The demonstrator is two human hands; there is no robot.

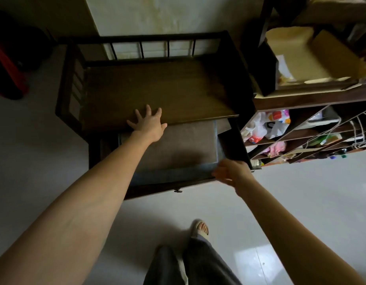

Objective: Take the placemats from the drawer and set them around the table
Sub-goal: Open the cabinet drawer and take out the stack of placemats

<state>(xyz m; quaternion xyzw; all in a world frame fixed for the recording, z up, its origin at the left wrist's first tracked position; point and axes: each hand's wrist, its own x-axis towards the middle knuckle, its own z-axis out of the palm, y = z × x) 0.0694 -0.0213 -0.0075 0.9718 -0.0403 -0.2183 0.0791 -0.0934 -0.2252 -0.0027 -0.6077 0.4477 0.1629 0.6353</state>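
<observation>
Flat grey-brown woven placemats (178, 145) lie stacked in the open dark wooden drawer (173, 175) at the centre of the frame, their blue-grey edges showing along the front and right side; how many there are cannot be told. They look thin, light and floppy, likely to sag if lifted by one corner, so taking the stack along its exposed front edge or by two opposite sides seems the safest hold. The right hand (231, 171) grips the drawer's front right corner, fingers curled over the edge. The left hand (148, 124), fingers spread and straight, rests on the front lip of the brown wooden table top with a dark spindle rail (157, 93), just above the drawer. To the right stands a dark shelf unit (301, 99) crowded with cardboard boxes (297, 56) and plastic bags (268, 126); pale floor tiles (301, 202) spread below.
</observation>
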